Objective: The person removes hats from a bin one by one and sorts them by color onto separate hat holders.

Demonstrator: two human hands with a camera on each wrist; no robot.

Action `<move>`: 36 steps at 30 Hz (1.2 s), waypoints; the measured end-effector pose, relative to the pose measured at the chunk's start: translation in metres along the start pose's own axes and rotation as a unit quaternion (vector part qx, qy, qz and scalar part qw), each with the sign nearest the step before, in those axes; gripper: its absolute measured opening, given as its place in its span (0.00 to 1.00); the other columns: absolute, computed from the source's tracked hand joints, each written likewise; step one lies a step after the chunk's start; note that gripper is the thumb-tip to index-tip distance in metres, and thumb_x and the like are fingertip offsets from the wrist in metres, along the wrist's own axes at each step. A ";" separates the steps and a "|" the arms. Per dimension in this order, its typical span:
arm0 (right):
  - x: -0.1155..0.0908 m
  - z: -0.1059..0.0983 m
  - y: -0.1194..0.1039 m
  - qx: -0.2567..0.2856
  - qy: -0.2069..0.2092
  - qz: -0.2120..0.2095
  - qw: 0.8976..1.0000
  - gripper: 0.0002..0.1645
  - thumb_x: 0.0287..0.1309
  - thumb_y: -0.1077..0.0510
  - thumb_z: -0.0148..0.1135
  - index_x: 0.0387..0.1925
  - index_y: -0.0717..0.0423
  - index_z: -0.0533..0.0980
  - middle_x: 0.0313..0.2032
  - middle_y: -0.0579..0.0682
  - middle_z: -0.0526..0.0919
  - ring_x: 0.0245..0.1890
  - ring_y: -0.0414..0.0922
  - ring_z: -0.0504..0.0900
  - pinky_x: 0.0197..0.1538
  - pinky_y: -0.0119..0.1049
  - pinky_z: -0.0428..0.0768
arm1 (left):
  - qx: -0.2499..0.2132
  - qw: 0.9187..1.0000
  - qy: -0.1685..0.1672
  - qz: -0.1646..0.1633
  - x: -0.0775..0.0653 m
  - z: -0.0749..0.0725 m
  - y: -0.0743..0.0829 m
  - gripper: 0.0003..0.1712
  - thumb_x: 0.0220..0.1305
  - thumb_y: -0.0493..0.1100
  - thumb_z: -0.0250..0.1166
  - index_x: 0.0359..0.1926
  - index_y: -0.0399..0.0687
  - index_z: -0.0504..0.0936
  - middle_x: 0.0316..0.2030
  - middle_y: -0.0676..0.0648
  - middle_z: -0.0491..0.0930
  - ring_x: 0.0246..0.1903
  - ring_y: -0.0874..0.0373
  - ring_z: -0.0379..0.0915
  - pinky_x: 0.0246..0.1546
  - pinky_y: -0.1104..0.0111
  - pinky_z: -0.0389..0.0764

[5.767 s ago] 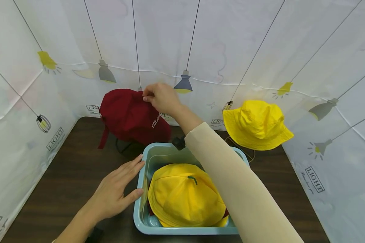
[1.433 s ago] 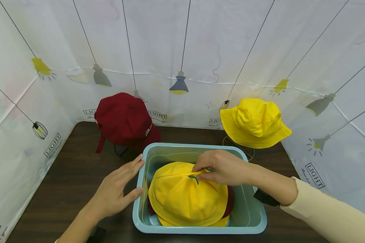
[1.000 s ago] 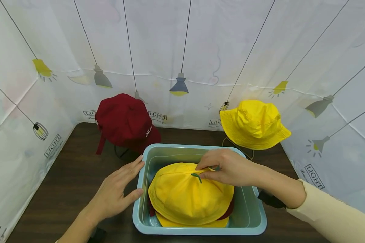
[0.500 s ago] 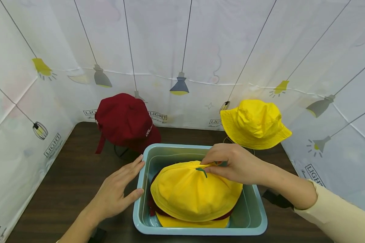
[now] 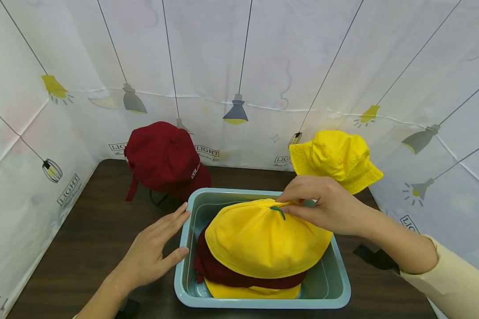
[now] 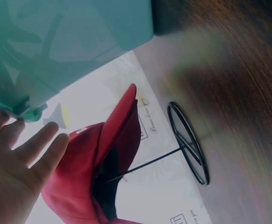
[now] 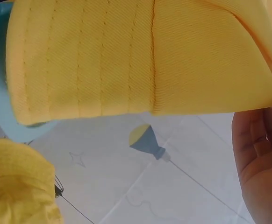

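My right hand (image 5: 323,201) pinches the crown of a yellow bucket hat (image 5: 267,241) beside its small green stem. The hat hangs over a blue plastic basin (image 5: 263,303), its brim tilted toward me. Below it in the basin lie a dark red cap (image 5: 239,274) and another yellow hat (image 5: 251,292), both partly covered. My left hand (image 5: 155,246) has its fingers straight, fingertips at the basin's left rim. In the right wrist view the stitched brim of the held hat (image 7: 94,60) fills the upper part, with thumb and fingers at its crown.
A dark red baseball cap (image 5: 163,159) sits on a black wire stand (image 6: 189,144) at the back left. At the back right another yellow bucket hat (image 5: 335,157) rests raised above the dark wood table (image 5: 76,248). A lamp-patterned cloth (image 5: 239,53) encloses the back and sides.
Earlier my right hand was at the back-left red cap; then it took the basin's top yellow hat by the crown. The hat has risen up and rightward, baring the red cap beneath. Left hand still.
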State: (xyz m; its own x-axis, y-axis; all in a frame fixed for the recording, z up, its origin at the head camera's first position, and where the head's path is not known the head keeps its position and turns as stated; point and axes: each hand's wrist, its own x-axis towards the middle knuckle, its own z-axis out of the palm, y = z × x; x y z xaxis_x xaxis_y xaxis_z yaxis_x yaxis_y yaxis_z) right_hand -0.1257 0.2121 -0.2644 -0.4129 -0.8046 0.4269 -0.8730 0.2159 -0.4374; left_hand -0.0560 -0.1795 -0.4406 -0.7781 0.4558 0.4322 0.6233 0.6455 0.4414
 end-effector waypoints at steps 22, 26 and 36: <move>-0.010 -0.031 0.002 -0.022 0.088 0.003 0.996 0.21 0.71 0.45 0.63 0.43 0.60 0.87 0.39 0.50 0.90 0.34 0.38 0.80 0.40 0.23 0.78 | -0.006 1.000 0.007 0.004 0.001 0.000 0.000 0.45 0.65 0.49 0.70 0.80 0.49 0.64 0.79 0.48 0.61 0.72 0.52 0.67 0.71 0.58 0.69; -0.012 -0.039 -0.001 -0.040 0.099 0.016 0.994 0.23 0.70 0.44 0.63 0.43 0.61 0.87 0.40 0.48 0.90 0.35 0.37 0.80 0.43 0.21 0.80 | -0.008 1.000 0.008 0.007 0.002 -0.002 0.000 0.45 0.65 0.49 0.70 0.80 0.49 0.64 0.79 0.48 0.61 0.72 0.51 0.68 0.70 0.56 0.71; -0.013 -0.061 -0.009 -0.075 0.125 0.036 0.989 0.30 0.70 0.38 0.63 0.41 0.63 0.88 0.41 0.43 0.90 0.38 0.34 0.83 0.45 0.21 0.82 | -0.006 1.000 0.005 0.008 0.001 -0.002 0.000 0.46 0.65 0.49 0.70 0.80 0.49 0.64 0.79 0.48 0.61 0.72 0.51 0.68 0.71 0.58 0.70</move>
State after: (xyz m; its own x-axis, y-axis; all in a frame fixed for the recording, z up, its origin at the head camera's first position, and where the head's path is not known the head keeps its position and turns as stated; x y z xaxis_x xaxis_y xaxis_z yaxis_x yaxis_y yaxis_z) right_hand -0.1287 0.2547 -0.2179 -0.5104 -0.6269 0.5886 -0.8598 0.3624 -0.3597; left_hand -0.0567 -0.1801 -0.4385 -0.7668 0.4605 0.4471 0.6371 0.6306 0.4432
